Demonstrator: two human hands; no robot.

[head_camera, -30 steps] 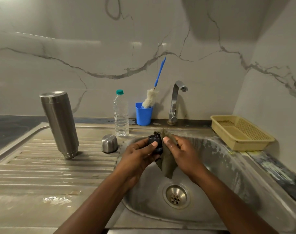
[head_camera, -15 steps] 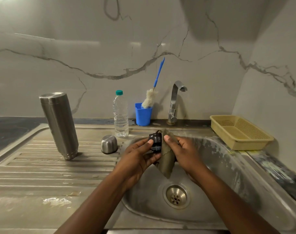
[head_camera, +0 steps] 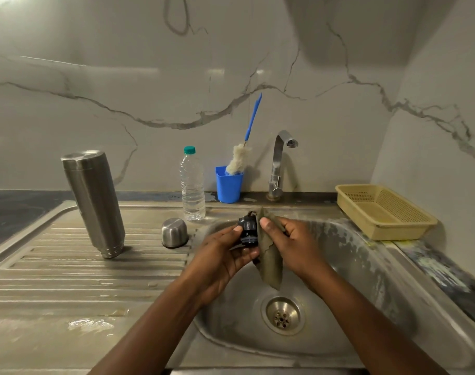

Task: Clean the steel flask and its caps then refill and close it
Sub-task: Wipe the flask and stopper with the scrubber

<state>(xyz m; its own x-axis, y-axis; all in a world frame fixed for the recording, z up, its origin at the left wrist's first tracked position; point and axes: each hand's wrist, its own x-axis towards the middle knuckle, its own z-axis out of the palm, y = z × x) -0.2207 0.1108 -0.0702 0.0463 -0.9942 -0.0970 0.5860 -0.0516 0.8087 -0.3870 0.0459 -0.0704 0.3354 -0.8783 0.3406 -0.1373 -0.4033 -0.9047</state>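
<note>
While both hands work over the sink basin point(head_camera: 366, 266), the left hand point(head_camera: 225, 255) pinches the black inner cap point(head_camera: 247, 230) and the right hand point(head_camera: 290, 242) presses a scrub pad point(head_camera: 271, 263) against it.

Fingertips of the left hand close around the cap from its left side; the right thumb and fingers clamp the olive-green pad, which touches the cap's right side and hangs down toward the drain point(head_camera: 282, 316) below the hands. Left of the left hand, on the ribbed drainboard point(head_camera: 68, 266), the steel outer cap point(head_camera: 174, 233) sits mouth-down, and farther left the steel flask point(head_camera: 94, 203) stands inverted, leaning slightly. Beyond the hands stand a water bottle point(head_camera: 192, 185), a blue cup point(head_camera: 229, 185) holding a bottle brush point(head_camera: 241, 158), and the tap point(head_camera: 279, 163). A yellow basket point(head_camera: 385, 212) rests to the right of the right hand.
</note>
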